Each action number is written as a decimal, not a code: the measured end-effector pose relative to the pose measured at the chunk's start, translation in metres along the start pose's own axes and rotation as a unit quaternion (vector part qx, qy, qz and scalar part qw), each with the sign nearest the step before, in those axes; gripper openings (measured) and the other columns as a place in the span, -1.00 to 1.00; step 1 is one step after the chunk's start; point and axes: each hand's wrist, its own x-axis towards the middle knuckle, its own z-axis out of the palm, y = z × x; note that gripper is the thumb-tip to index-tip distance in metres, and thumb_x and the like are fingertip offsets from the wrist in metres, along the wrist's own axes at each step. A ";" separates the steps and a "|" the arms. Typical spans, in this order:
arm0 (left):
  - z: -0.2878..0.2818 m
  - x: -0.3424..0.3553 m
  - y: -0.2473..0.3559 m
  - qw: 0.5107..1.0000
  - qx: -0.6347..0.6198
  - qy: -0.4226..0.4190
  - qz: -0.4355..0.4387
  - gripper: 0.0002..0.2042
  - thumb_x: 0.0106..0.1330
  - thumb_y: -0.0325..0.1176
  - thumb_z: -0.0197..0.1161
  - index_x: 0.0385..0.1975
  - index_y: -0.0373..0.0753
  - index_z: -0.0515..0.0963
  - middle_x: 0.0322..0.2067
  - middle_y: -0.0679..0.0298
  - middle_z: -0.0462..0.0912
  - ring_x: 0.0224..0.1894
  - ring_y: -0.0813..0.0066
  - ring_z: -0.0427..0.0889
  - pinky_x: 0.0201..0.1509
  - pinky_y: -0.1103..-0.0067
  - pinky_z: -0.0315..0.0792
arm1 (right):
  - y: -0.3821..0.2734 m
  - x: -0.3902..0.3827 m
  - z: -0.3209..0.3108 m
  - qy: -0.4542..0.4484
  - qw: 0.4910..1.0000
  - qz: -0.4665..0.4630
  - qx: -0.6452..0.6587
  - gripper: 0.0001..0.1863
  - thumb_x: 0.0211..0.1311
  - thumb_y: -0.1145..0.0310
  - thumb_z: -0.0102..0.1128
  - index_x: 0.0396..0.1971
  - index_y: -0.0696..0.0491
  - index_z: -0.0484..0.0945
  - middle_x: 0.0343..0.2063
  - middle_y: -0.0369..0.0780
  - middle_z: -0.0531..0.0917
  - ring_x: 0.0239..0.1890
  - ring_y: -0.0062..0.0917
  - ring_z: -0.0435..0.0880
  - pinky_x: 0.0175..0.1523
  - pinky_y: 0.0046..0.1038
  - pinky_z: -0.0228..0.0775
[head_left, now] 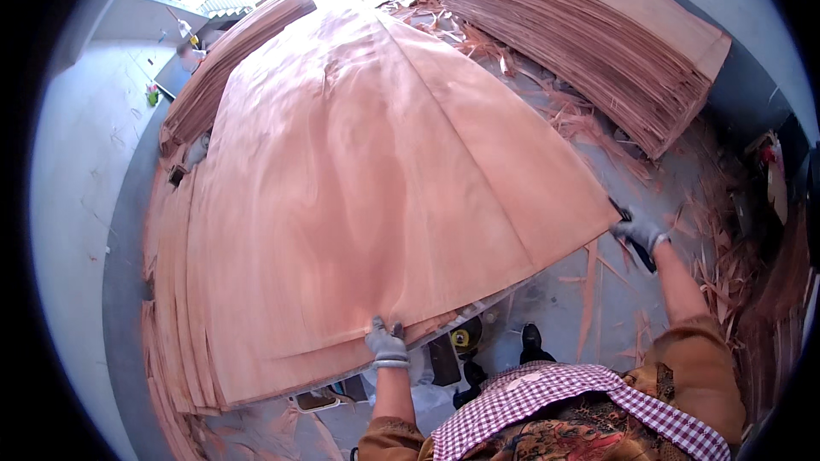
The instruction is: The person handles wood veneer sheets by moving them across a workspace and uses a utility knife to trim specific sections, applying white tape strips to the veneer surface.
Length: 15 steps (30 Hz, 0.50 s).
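Note:
A large, thin wood veneer sheet [350,196] spreads across the middle, its surface rippled, with a seam line running lengthwise on its right part. My left hand [387,345], in a grey glove, grips the sheet's near edge, thumb and fingers closed on it. At the sheet's near right corner is my right hand [641,230], also gloved in grey, arm stretched out. Its fingers close around a dark, narrow tool [645,256] whose upper tip meets the corner; its exact kind is unclear. More veneer sheets [282,380] lie underneath, their edges showing at the left.
A tall veneer stack [589,43] stands at the far right, another stack [231,68] at the far left by the wall [85,171]. Torn veneer strips [589,290] litter the floor. Beneath the near edge are a black-and-yellow round object [463,339] and my dark shoe [532,341].

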 end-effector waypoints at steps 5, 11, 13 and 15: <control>-0.026 0.026 0.002 0.999 -0.006 -0.045 -0.028 -0.86 0.27 -0.28 0.14 -0.20 -0.06 0.43 -0.29 0.37 0.49 -0.38 0.43 0.53 -0.62 0.57 0.54 | 0.062 -0.066 -0.016 0.055 0.993 0.069 -0.074 -0.79 -0.05 0.34 0.25 -0.42 0.10 0.49 -0.68 -0.33 0.47 -0.69 -0.67 0.42 -0.58 -0.60 0.26; -0.021 0.016 -0.025 0.985 -0.056 -0.155 -0.044 -0.83 0.33 -0.28 0.04 -0.16 -0.15 0.44 -0.18 0.25 0.52 -0.18 0.35 0.53 -0.37 0.40 0.63 | 0.078 -0.040 -0.055 0.057 0.993 0.086 0.055 -0.87 -0.07 0.38 0.25 -0.52 0.07 0.51 -0.75 -0.34 0.45 -0.71 -0.70 0.40 -0.60 -0.62 0.22; -0.016 0.014 -0.047 0.985 0.035 -0.165 0.045 -0.83 0.34 -0.28 0.02 -0.15 -0.15 0.43 -0.18 0.25 0.51 -0.16 0.34 0.51 -0.33 0.35 0.63 | 0.087 -0.016 -0.061 0.068 0.993 0.093 -0.012 -0.88 -0.06 0.37 0.24 -0.54 0.06 0.50 -0.76 -0.35 0.44 -0.72 -0.70 0.40 -0.61 -0.61 0.22; 0.005 -0.001 -0.069 0.987 0.039 -0.145 0.052 -0.82 0.34 -0.26 0.02 -0.16 -0.17 0.42 -0.21 0.25 0.49 -0.17 0.34 0.49 -0.31 0.36 0.61 | 0.120 0.004 -0.050 0.078 0.995 0.014 -0.058 -0.87 -0.03 0.34 0.22 -0.53 0.07 0.50 -0.76 -0.36 0.43 -0.72 -0.69 0.42 -0.61 -0.59 0.22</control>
